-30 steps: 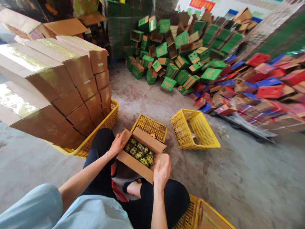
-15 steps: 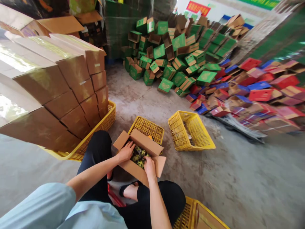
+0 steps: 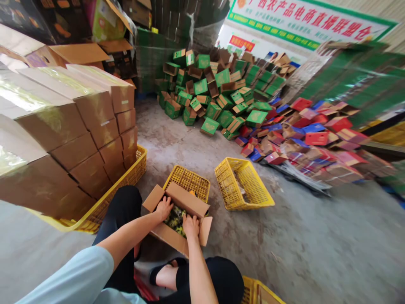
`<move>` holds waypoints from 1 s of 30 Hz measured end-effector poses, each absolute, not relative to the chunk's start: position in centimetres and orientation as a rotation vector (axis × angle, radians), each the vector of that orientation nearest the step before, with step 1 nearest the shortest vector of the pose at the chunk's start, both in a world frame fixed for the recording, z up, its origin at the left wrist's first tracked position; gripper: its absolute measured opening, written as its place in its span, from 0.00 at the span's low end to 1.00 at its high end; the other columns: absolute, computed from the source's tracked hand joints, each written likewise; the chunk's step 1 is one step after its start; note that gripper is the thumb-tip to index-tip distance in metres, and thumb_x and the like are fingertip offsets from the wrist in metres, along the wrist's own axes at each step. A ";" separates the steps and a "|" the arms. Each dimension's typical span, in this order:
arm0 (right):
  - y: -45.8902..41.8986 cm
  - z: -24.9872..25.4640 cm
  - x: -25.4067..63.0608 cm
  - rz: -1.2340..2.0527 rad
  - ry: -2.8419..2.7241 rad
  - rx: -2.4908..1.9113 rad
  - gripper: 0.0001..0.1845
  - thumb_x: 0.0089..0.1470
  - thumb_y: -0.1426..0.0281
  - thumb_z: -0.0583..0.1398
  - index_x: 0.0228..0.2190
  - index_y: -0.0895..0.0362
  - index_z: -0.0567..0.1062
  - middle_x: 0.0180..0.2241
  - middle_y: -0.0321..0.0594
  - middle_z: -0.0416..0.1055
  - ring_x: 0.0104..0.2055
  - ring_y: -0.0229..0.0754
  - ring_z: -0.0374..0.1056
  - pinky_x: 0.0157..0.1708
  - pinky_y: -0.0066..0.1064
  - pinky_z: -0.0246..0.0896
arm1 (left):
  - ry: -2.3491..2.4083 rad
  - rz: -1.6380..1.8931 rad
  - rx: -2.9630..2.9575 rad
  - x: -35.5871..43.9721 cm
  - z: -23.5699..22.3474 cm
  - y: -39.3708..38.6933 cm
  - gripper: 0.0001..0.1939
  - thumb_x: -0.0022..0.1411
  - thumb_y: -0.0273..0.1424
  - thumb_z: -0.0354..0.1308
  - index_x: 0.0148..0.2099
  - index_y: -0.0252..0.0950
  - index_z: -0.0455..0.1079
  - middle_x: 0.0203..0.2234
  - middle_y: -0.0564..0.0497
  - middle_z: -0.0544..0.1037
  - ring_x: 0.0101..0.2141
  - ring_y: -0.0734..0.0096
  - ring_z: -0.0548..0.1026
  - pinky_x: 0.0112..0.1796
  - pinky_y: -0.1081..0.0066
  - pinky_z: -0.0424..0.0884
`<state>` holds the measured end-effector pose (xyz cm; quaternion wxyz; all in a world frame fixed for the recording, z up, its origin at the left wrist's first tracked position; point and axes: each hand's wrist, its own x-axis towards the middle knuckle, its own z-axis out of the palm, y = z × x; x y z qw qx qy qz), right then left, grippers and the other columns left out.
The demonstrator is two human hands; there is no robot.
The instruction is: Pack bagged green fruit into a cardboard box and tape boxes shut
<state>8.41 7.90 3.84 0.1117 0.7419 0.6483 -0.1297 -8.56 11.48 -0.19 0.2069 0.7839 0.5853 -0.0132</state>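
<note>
An open cardboard box point(image 3: 186, 200), its flaps folded outward, sits between my knees. Inside it lie dark, yellow-green mottled contents point(image 3: 174, 219), too small to name for sure. My left hand point(image 3: 163, 208) rests in the box's left end with fingers spread over the contents. At the right end, my right hand point(image 3: 191, 226) lies on the contents, fingers stretched out and palm down. The undersides of both hands are hidden.
Behind the box is an upturned yellow crate point(image 3: 183, 179); another yellow crate point(image 3: 253, 185) stands to its right. Stacked cartons point(image 3: 91, 139) fill a yellow pallet crate on my left. Green boxes point(image 3: 201, 86) and red and blue boxes point(image 3: 316, 139) lie heaped farther off.
The view has tilted up, bringing more of the wall banner into sight. My right hand's fingers are now flatter and more stretched out over the contents. My left hand stays in the left end.
</note>
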 end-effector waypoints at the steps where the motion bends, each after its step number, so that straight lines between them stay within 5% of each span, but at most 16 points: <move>1: 7.9 3.9 8.6 -0.371 1.909 2.175 0.22 0.69 0.64 0.51 0.54 0.57 0.79 0.55 0.60 0.75 0.56 0.58 0.73 0.52 0.44 0.67 | 1.626 -0.043 2.196 -8.5 -0.1 11.6 0.23 0.65 0.25 0.56 0.61 0.33 0.72 0.58 0.26 0.69 0.59 0.33 0.66 0.54 0.44 0.67; 7: 7.4 3.8 9.5 -0.408 1.963 2.141 0.22 0.65 0.77 0.49 0.47 0.65 0.82 0.50 0.60 0.78 0.51 0.52 0.76 0.52 0.37 0.66 | 1.503 -0.055 2.305 -9.3 0.3 12.5 0.17 0.67 0.21 0.51 0.52 0.29 0.78 0.51 0.28 0.73 0.52 0.44 0.72 0.50 0.53 0.70; 13: 7.3 3.5 9.7 -0.448 1.985 2.192 0.18 0.66 0.69 0.55 0.49 0.60 0.81 0.50 0.56 0.78 0.54 0.53 0.73 0.55 0.38 0.64 | 1.381 -0.081 2.405 -10.2 0.8 13.2 0.15 0.67 0.20 0.51 0.44 0.31 0.80 0.49 0.33 0.75 0.48 0.51 0.75 0.48 0.59 0.73; 21: 6.4 2.7 9.0 -0.411 1.978 2.276 0.26 0.70 0.68 0.46 0.57 0.64 0.76 0.57 0.62 0.71 0.56 0.54 0.73 0.56 0.38 0.64 | 1.424 -0.151 2.402 -10.2 0.7 12.2 0.17 0.69 0.20 0.49 0.53 0.30 0.76 0.49 0.32 0.74 0.48 0.51 0.76 0.45 0.58 0.75; 26: 5.7 1.5 8.2 -0.383 1.972 2.202 0.28 0.67 0.70 0.51 0.64 0.67 0.67 0.64 0.68 0.62 0.65 0.61 0.64 0.62 0.49 0.57 | 1.489 -0.142 2.373 -8.9 0.9 11.3 0.25 0.64 0.25 0.57 0.63 0.29 0.67 0.53 0.28 0.71 0.51 0.42 0.73 0.46 0.53 0.74; 30: 6.5 1.3 8.3 -0.411 1.940 2.112 0.30 0.66 0.68 0.54 0.66 0.68 0.65 0.65 0.71 0.61 0.68 0.65 0.60 0.63 0.53 0.57 | 1.447 -0.009 2.415 -8.7 1.1 10.6 0.31 0.67 0.30 0.55 0.71 0.35 0.57 0.61 0.32 0.67 0.58 0.45 0.69 0.54 0.52 0.69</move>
